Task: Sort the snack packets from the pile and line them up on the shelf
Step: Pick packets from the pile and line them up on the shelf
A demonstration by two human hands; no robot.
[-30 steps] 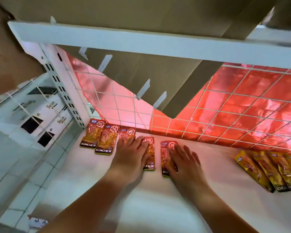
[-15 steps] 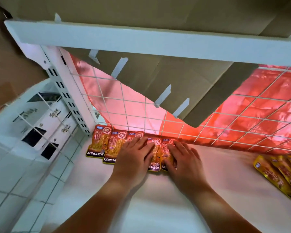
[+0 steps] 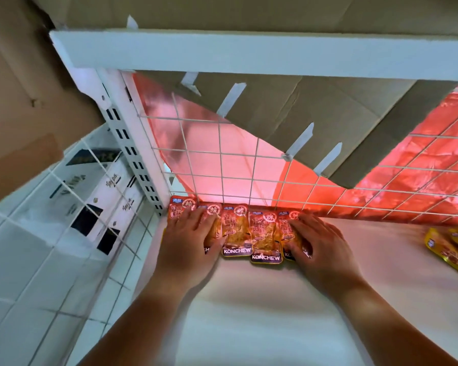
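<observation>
Head view: at the far left a white slotted post (image 3: 127, 143) marks the end of the shelf (image 3: 249, 313). The row of red packets (image 3: 236, 231) starts right beside it, most likely so the line runs from a fixed edge. The left grip (image 3: 193, 233) lies spread and flat over the first two packets, fingers straight, pressing rather than pinching. That looks meant to stop them sliding while the row is squared.

The five packets lie face up side by side, edges touching or slightly overlapping, tops against the wire grid (image 3: 222, 167) at the back of the shelf. Each is a glossy red-orange pouch with a round badge on top, a picture of the snack in the middle and a dark band reading KONCHEW at the bottom. The fourth sits a little lower than its neighbours.

The right grip (image 3: 320, 244) is spread flat on the fifth packet, closing the row from that side. Well apart to the right lie yellow packets (image 3: 450, 247), overlapping.
</observation>
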